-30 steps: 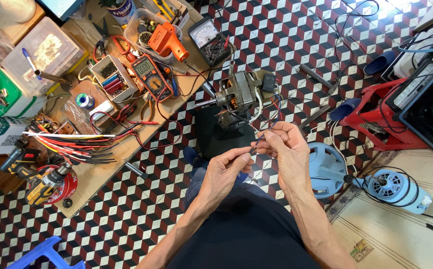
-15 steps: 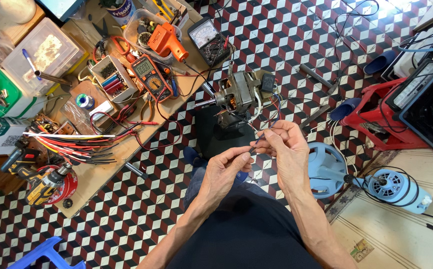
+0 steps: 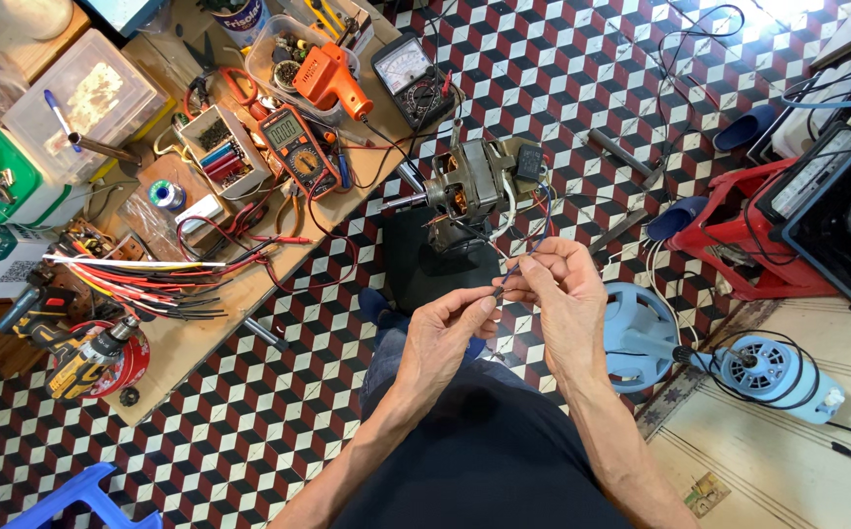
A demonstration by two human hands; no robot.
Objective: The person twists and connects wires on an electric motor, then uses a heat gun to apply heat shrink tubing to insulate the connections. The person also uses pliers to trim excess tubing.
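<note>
Still mid-job on the motor (image 3: 469,191) leads: left hand (image 3: 442,338) and right hand (image 3: 567,299) both in a tight pinch grip on a thin wire (image 3: 515,266) just below it, multimeter (image 3: 296,149) untouched on the table (image 3: 200,323).

**Meters, boxes and a can on the counter**

Orange digital multimeter (image 3: 295,149) lies mid-counter, grey rectangular screen facing up. Just right, at the counter's far edge, a black analogue meter (image 3: 408,76) shows its pale dial. Far left, a clear lidded plastic box (image 3: 80,101) with a yellowish label. Top centre, a round can (image 3: 242,17), white label with red print. A white carton (image 3: 2,266) sits at the left edge.
</note>
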